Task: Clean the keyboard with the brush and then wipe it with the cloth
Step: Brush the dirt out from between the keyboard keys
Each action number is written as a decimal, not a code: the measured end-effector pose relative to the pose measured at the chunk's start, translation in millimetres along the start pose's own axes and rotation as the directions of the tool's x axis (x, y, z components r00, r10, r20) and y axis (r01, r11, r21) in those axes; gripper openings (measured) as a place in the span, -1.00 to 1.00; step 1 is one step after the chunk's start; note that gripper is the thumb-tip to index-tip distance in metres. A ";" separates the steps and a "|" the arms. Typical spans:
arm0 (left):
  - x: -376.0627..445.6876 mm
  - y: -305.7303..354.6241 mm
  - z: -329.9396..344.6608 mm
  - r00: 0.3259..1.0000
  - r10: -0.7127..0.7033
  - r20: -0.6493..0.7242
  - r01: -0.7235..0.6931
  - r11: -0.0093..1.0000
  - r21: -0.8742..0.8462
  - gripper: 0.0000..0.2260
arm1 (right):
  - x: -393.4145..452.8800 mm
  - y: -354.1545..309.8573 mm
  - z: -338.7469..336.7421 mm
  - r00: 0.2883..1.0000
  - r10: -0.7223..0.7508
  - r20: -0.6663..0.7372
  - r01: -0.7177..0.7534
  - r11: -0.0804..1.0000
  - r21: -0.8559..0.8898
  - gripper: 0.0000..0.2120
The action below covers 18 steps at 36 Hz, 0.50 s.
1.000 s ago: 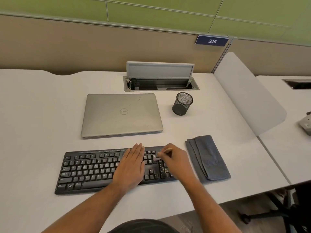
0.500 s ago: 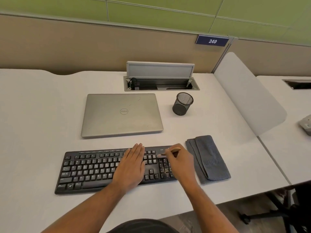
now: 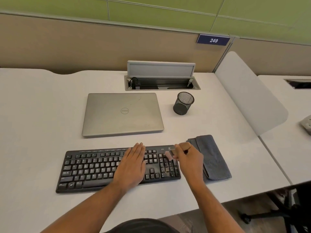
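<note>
Right grip (image 3: 188, 158) pinches brush (image 3: 170, 154) over keyboard (image 3: 94, 169); left grip (image 3: 133, 163) flat; mesh cup (image 3: 183, 103) looks empty.

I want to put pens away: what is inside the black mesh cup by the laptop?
The mesh cup stands upright and open-topped. Through its mouth only dark mesh wall shows, nothing sticking out. Its floor is hidden by the near rim, so something small lying flat could be missed.

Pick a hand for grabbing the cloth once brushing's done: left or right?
Right, probably. The right hand works at the keyboard's right end, directly beside the folded cloth; it must drop the brush first. The left hand lies flat mid-keyboard, steadying it, farther away.
</note>
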<state>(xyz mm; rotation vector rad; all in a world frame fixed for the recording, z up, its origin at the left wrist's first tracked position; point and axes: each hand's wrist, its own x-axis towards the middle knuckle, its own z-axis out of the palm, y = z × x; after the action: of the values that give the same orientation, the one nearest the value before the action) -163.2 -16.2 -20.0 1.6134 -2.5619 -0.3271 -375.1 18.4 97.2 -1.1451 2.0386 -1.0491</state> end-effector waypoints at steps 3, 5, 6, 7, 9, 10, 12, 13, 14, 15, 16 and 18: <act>-0.4 1.3 -1.3 1.000 0.003 0.007 -0.003 1.000 -0.005 -0.44 | 1.3 -5.6 11.2 1.000 0.026 0.017 -0.026 1.000 0.007 -0.74; -0.1 1.6 -2.4 1.000 0.007 0.013 -0.007 1.000 0.000 -0.44 | 1.8 -2.8 17.3 0.998 0.048 0.035 -0.047 0.999 -0.022 -0.73; -0.1 1.9 -3.0 1.000 0.006 0.013 -0.006 1.000 -0.002 -0.43 | 2.0 0.7 19.0 0.998 0.053 0.040 -0.051 0.997 -0.050 -0.73; -0.3 2.3 -3.8 1.000 0.006 0.007 -0.006 1.000 -0.004 -0.43 | 1.8 3.1 19.2 0.998 0.049 0.050 -0.045 0.995 -0.089 -0.72; -0.5 2.0 -2.2 1.000 0.009 0.011 -0.009 1.000 -0.005 -0.43 | 2.7 8.9 17.6 0.995 0.035 0.096 -0.017 0.983 -0.181 -0.67; -0.4 1.8 -2.2 1.000 0.007 0.015 -0.007 1.000 -0.009 -0.44 | 4.2 11.4 15.6 0.991 0.036 0.130 -0.004 0.971 -0.239 -0.64; -1.0 1.4 -1.3 1.000 0.002 0.003 -0.002 1.000 -0.011 -0.44 | 7.5 11.5 10.3 0.982 0.038 0.187 0.037 0.925 -0.379 -0.62; -1.5 1.4 -1.5 1.000 0.000 -0.002 0.000 1.000 -0.011 -0.45 | 9.6 11.2 8.4 0.979 0.039 0.200 0.050 0.906 -0.421 -0.61; -2.0 1.1 -0.9 1.000 0.001 0.001 -0.001 1.000 -0.008 -0.45 | 11.1 10.2 6.9 0.979 0.031 0.200 0.057 0.905 -0.421 -0.60; -1.9 1.0 -1.5 1.000 0.003 0.003 -0.003 1.000 -0.010 -0.45 | 11.4 8.3 6.6 0.981 0.018 0.193 0.059 0.920 -0.386 -0.59; -2.0 1.1 -1.1 1.000 0.005 0.004 -0.005 1.000 -0.013 -0.45 | 11.3 6.6 7.4 0.985 0.000 0.171 0.058 0.940 -0.336 -0.59; -1.8 2.2 -1.4 1.000 0.008 -0.008 -0.008 1.000 -0.014 -0.45 | 8.9 1.9 9.4 0.994 -0.036 0.107 0.060 0.970 -0.236 -0.63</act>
<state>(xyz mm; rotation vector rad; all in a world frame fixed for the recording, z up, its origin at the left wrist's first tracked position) -164.1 -13.9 -18.0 1.5965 -2.5538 -0.3367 -372.8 7.9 89.7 -1.3463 2.1061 -0.7644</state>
